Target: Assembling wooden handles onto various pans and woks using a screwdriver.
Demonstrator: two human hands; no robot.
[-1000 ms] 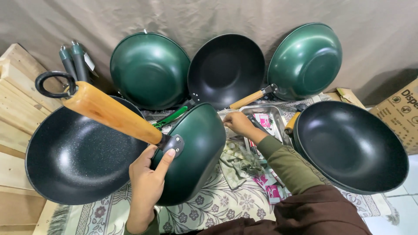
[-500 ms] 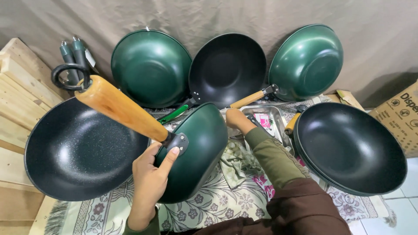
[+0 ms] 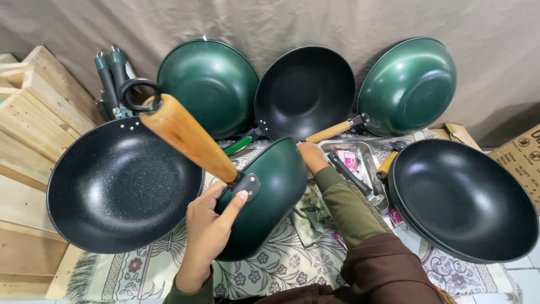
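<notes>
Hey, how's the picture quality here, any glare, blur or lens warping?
Head view: sharp overall, soft even light; mild sheen on the held green wok and leaning green woks; wide-lens bending stretches the wooden handle and edges; left hand unblurred.

Looked like a small cookware workshop or stockroom: many identical woks (image 3: 461, 197) against a cloth backdrop (image 3: 281, 22), wooden pallets (image 3: 34, 112), cardboard box (image 3: 520, 157)
</notes>
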